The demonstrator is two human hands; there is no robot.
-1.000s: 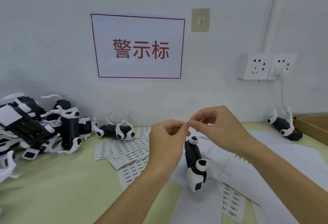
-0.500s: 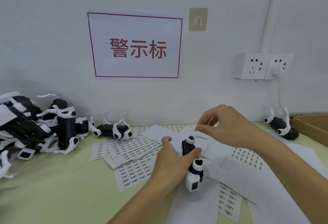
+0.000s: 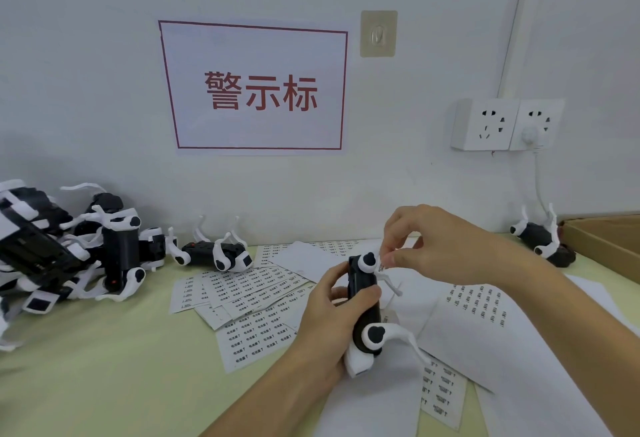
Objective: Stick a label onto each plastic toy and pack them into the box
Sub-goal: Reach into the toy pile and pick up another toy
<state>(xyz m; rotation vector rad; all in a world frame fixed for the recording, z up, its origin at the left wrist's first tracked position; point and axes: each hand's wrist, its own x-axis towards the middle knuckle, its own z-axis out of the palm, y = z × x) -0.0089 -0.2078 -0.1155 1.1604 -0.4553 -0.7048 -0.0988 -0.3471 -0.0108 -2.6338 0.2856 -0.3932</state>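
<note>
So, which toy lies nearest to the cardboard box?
The lone black-and-white toy at the far right, beside the cardboard box; the others lie left, or in the left hand.

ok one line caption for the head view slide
Left hand grips a toy while right hand brings a label.

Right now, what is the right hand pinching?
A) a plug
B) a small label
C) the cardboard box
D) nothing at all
B: the right hand pinches a small label at the toy, which the left hand grips.
</note>
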